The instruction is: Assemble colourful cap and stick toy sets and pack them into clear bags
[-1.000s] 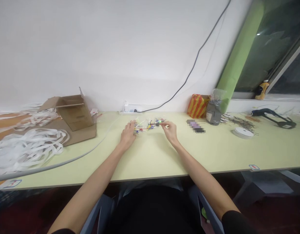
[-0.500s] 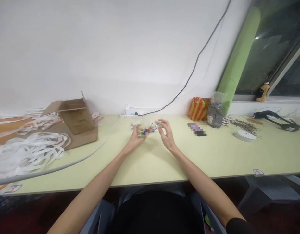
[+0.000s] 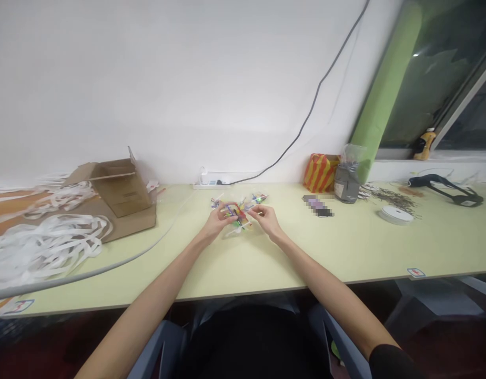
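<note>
In the middle of the table, a small multicoloured plastic assembly [image 3: 240, 215] shows red, blue, yellow and green parts, with pale thin pieces sticking out. My left hand [image 3: 216, 222] grips its left side, fingers closed. On the right, my right hand [image 3: 267, 218] has thumb and fingertips pinched together at the assembly's edge; whether a small piece is between them is too fine to make out. Behind my hands, more small coloured pieces [image 3: 260, 198] lie on the table. Blur hides the exact kind of these parts.
A cardboard box [image 3: 122, 189] and heaped white strips [image 3: 49, 245] are at left, with a grey cable [image 3: 120, 263] crossing the table. A power strip [image 3: 206, 184] lies by the wall. At right are a phone [image 3: 324, 211], a striped bag [image 3: 321, 173] and a white spool [image 3: 395, 215].
My right hand has moved down and inward, its spread fingers closing to a pinch at the coloured assembly. The assembly, still in my left hand, has turned and come slightly nearer me.
</note>
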Tool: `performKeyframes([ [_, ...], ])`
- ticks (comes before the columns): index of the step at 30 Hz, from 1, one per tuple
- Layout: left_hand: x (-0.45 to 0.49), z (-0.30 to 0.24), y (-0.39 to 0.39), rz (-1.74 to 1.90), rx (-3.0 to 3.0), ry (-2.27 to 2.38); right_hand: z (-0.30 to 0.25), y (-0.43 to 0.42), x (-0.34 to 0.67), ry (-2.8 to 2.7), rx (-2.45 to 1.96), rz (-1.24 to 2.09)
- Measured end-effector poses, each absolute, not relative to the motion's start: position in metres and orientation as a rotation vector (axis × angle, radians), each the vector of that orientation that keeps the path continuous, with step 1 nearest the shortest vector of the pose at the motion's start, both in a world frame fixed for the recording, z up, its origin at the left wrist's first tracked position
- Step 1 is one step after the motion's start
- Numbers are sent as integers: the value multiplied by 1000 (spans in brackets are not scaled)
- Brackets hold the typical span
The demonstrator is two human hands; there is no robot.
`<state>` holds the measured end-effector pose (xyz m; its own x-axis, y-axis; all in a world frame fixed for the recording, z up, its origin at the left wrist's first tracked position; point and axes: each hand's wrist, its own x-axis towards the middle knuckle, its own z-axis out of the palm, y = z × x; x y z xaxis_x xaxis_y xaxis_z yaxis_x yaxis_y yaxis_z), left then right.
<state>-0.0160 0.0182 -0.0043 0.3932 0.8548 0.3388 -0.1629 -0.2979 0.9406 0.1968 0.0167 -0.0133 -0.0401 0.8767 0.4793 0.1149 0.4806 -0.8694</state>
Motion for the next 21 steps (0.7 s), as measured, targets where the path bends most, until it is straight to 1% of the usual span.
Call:
performKeyframes([
  [5,-19,-6,22,1123,1539,704,-13,12,196,-1504,-855,895],
  [10,-19,-6,18,1068,1540,754,-12,6,192,-1561,-960,975],
  [16,-14,0,8,941,1468,687,-8,9,198,-1306,-894,1006],
  [21,-16,-4,13,1003,1564,925,-13,13,201,-1218,-959,1040],
])
